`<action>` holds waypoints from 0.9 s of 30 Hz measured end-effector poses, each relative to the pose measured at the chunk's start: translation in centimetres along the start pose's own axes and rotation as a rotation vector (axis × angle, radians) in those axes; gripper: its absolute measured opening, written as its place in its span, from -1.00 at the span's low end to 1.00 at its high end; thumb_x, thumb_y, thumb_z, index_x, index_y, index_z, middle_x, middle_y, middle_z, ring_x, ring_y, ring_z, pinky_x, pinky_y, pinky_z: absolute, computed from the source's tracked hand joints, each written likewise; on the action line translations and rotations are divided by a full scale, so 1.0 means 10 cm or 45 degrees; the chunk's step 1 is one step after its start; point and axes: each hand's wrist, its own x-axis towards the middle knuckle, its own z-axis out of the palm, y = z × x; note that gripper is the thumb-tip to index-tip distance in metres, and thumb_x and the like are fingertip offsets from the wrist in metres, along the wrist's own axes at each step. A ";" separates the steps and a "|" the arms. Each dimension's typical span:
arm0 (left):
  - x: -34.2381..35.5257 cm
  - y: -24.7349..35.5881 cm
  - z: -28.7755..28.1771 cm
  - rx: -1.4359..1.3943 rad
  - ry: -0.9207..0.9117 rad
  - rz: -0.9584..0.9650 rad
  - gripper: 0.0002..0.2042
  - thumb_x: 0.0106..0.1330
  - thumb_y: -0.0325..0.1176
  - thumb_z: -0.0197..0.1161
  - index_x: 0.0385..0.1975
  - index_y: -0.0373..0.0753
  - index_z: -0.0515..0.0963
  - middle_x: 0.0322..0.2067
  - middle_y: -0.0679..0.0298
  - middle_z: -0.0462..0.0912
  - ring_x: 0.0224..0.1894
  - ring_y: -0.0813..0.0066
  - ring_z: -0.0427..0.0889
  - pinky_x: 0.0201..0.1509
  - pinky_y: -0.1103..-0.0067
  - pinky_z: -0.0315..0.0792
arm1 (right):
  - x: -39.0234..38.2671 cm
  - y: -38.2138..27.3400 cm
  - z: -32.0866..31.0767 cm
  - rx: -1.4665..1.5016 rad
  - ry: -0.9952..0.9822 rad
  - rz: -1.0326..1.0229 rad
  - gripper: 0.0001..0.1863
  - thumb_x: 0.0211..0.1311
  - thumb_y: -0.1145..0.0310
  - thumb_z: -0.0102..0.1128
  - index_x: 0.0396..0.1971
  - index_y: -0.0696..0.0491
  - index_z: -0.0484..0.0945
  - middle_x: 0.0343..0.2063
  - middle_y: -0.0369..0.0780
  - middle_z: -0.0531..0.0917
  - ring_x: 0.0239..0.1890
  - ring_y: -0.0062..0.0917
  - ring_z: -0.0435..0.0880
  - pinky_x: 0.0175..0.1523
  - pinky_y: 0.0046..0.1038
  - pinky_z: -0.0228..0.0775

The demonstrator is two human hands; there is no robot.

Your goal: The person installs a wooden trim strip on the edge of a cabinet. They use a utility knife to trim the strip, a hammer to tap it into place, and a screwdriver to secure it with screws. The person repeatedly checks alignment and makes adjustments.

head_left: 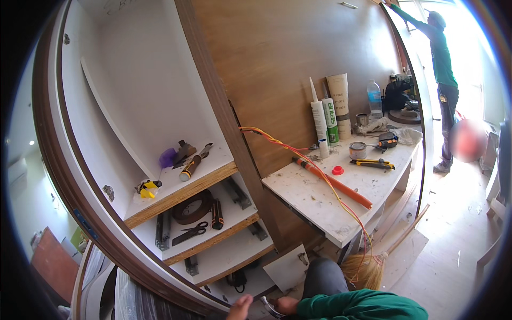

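Observation:
At the lower edge, my right hand (286, 305) grips a silver metal tool (271, 306) near the wooden cabinet's bottom. My left hand (240, 308) is just left of it, partly cut off by the frame, so its grip is unclear. Above them, shelves (224, 250) carry metal drawer slides (236, 192), black scissors (189, 233), a dark coil (186, 210) and several tools (189, 168). Behind my green right sleeve (362, 306), a straw broom (365, 266) leans beside my grey-trousered leg (317, 277). A loose white board (282, 266) lies by the cabinet's foot.
A white worktop (288, 189) holds sealant tubes (320, 117), a can (357, 151), a cutter (373, 164) and an orange tube (346, 189); red and yellow wires (280, 141) drape over it. A person (445, 69) in green reaches up at the panel's top (394, 16), back right.

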 end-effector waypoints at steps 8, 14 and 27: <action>0.49 -1.34 -0.93 0.963 0.305 -0.126 -0.45 0.44 0.07 0.26 0.23 -0.22 0.57 0.07 -0.07 0.69 0.16 -0.17 0.61 0.26 0.09 0.51 | -0.08 -0.05 0.00 0.007 0.091 0.014 -0.57 0.33 0.05 0.14 0.03 -0.03 0.70 -0.17 0.05 0.75 -0.04 -0.06 0.74 0.11 -0.11 0.52; 0.43 -1.40 -0.84 0.775 0.255 -0.458 -0.38 0.33 0.17 0.33 0.21 -0.18 0.60 0.10 -0.02 0.70 0.18 -0.12 0.62 0.30 0.12 0.48 | -0.02 0.00 0.03 0.042 0.052 0.024 -0.57 0.33 0.03 0.13 0.03 -0.03 0.70 -0.17 0.05 0.75 -0.04 -0.06 0.74 0.11 -0.11 0.52; 0.25 -0.88 -0.85 0.821 0.035 -0.508 -0.43 0.46 0.09 0.19 0.32 -0.16 0.52 0.35 0.03 0.50 0.36 -0.06 0.47 0.43 0.15 0.39 | -0.03 -0.01 0.00 0.075 0.043 0.028 -0.56 0.34 0.00 0.13 0.02 -0.02 0.70 -0.18 0.04 0.76 -0.05 -0.07 0.74 0.10 -0.12 0.53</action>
